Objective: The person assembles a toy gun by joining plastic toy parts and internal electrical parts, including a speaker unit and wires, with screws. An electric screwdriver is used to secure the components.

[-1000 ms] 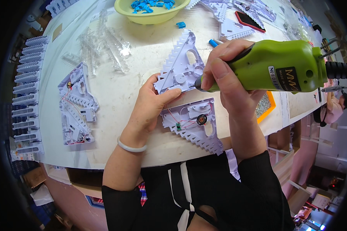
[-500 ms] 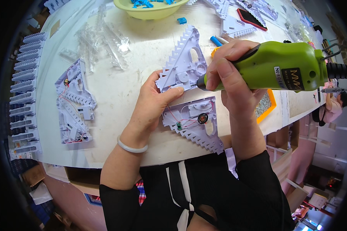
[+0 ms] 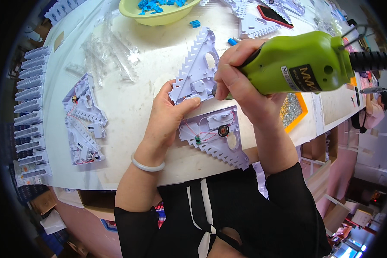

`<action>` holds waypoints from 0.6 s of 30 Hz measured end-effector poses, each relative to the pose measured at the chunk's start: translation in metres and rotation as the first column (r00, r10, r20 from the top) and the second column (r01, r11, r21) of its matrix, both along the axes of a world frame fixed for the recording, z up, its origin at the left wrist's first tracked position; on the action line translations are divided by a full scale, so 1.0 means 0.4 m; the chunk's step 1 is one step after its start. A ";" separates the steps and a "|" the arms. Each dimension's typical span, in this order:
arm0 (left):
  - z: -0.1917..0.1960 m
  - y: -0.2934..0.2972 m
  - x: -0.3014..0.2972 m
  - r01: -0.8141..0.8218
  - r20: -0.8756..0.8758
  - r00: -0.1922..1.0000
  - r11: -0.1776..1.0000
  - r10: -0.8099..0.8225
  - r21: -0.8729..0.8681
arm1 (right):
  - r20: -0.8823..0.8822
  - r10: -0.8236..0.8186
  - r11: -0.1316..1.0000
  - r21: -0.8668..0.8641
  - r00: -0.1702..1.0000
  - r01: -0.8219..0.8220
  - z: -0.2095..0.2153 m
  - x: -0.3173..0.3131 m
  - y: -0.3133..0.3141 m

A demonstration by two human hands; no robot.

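Observation:
My left hand (image 3: 167, 112) grips the lower end of a pale lilac plastic shell half (image 3: 192, 74), thumb on its inner face. The shell has a stepped edge, an oval opening and a round boss. In my right hand (image 3: 249, 88) is a green electric screwdriver (image 3: 303, 64), its dark nose pointing left at the shell's lower right corner. My fingers and the tool hide the contact there. Nearer to me lies a matching shell half (image 3: 215, 136) with red and white wires, a small green board and a round black speaker.
Wired shell parts (image 3: 85, 118) lie to the left, beside clear plastic pieces (image 3: 112, 53). Lilac parts (image 3: 30, 112) line the far left edge. A yellow bowl (image 3: 159, 18) holds blue pieces. An orange tray (image 3: 303, 112) of screws stands right. A phone (image 3: 275, 16) lies behind.
The screwdriver and my right hand have shifted slightly left and up relative to the shell. My left hand keeps its hold; the whole view has moved a little.

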State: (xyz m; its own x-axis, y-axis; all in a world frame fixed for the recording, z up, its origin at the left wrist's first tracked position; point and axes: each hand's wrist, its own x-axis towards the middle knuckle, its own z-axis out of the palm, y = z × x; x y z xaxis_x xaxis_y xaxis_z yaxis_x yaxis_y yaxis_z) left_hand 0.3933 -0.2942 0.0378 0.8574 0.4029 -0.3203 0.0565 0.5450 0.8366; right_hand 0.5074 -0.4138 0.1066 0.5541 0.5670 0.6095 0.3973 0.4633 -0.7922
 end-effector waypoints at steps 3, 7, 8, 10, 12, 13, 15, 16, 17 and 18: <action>0.004 0.001 0.000 0.009 -0.004 1.000 1.000 -0.009 -0.003 | 0.023 -0.005 0.995 0.104 1.000 0.002 0.022 0.009 -0.005; 0.004 0.006 -0.004 0.030 0.013 0.999 0.999 -0.030 -0.018 | -0.086 0.048 0.985 0.172 0.995 -0.032 0.052 -0.015 -0.003; 0.004 0.009 -0.007 0.026 0.016 1.000 1.000 -0.026 -0.016 | -0.083 0.052 0.984 0.174 0.995 -0.037 0.055 -0.022 0.008; 0.003 0.010 -0.008 0.035 0.026 0.999 0.998 -0.034 -0.052 | -0.045 0.024 0.995 0.101 0.999 -0.019 0.060 -0.034 0.026; 0.001 0.013 -0.007 0.044 0.035 0.998 0.998 -0.043 -0.049 | -0.031 0.055 0.991 0.127 0.998 -0.050 0.046 -0.032 0.042; 0.001 0.014 -0.006 0.055 0.040 0.998 0.997 -0.053 -0.046 | -0.028 0.037 0.995 0.097 0.999 -0.034 0.041 -0.031 0.047; 0.001 0.012 -0.004 0.044 0.030 0.999 0.998 -0.043 -0.051 | -0.055 0.022 0.998 0.064 0.998 -0.019 0.035 -0.034 0.056; 0.000 0.012 -0.004 0.039 0.017 0.999 0.998 -0.038 -0.058 | -0.054 0.032 0.997 0.065 0.998 -0.028 0.029 -0.034 0.060; -0.001 0.014 -0.004 0.036 0.009 0.999 0.997 -0.035 -0.062 | -0.058 0.017 0.998 0.062 0.998 -0.013 0.021 -0.033 0.063; 0.000 0.013 -0.003 0.033 0.010 0.999 0.997 -0.033 -0.063 | -0.061 -0.005 0.998 0.057 0.998 0.008 0.018 -0.033 0.063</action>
State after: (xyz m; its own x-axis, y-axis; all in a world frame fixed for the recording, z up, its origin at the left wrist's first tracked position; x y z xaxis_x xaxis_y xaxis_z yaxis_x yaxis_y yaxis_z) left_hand 0.3920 -0.2892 0.0378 0.8728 0.3535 -0.3365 0.0678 0.5951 0.8008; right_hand 0.4940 -0.3887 0.1139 0.5945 0.5284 0.6061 0.3526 0.5062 -0.7871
